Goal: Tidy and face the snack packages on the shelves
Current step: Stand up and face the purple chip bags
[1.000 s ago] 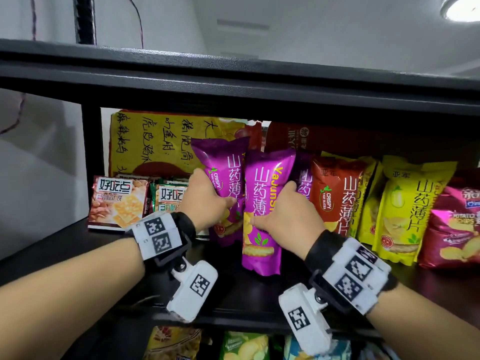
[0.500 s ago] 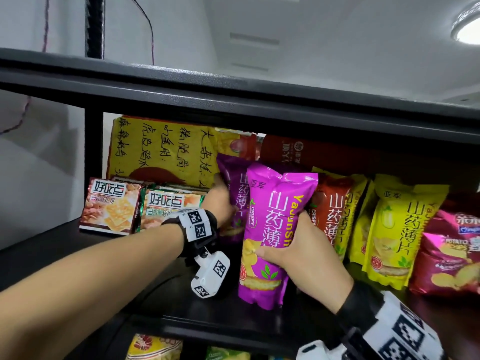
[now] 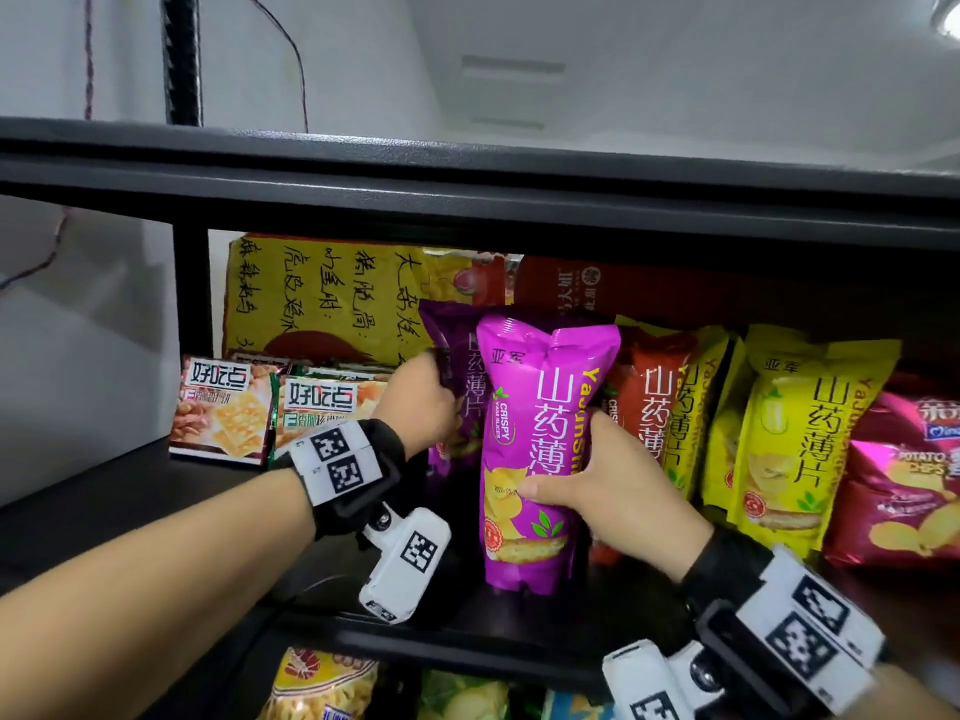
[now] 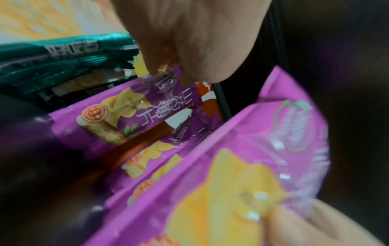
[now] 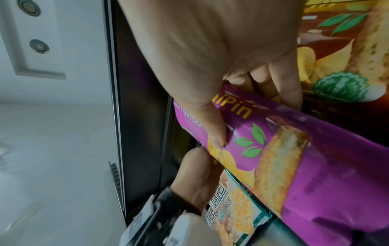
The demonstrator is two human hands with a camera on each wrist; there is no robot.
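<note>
My right hand (image 3: pixel 613 491) holds the front purple bag (image 3: pixel 540 439) around its middle. My thumb is on the picture side and my fingers (image 5: pixel 282 86) curl around the back, so the bag stands tall and its words look out at me. I think I hold it there so it does not flop over while I fix the row. Its bottom sits on the dark shelf (image 3: pixel 156 511), near the front edge.

My left hand (image 3: pixel 421 402) reaches in at about ten o'clock from that bag, to the back purple bag (image 3: pixel 457 366). From the wrist view my fingertips (image 4: pixel 166 66) pinch its top edge. I think I am holding that one up straight, so the front bag can go right in front of it.

At three o'clock from my front bag stand the red bag (image 3: pixel 644 407) and then the yellow bags (image 3: pixel 795 433), all leaning a little. At nine o'clock, past my left hand, the cracker packs (image 3: pixel 228 413) sit side by side with their fronts out. Behind them a big yellow bag (image 3: pixel 322 293) leans against the back.

Next I should set the front bag down straight, in line with the others. It is puffy and slippery, so it could tip.
</note>
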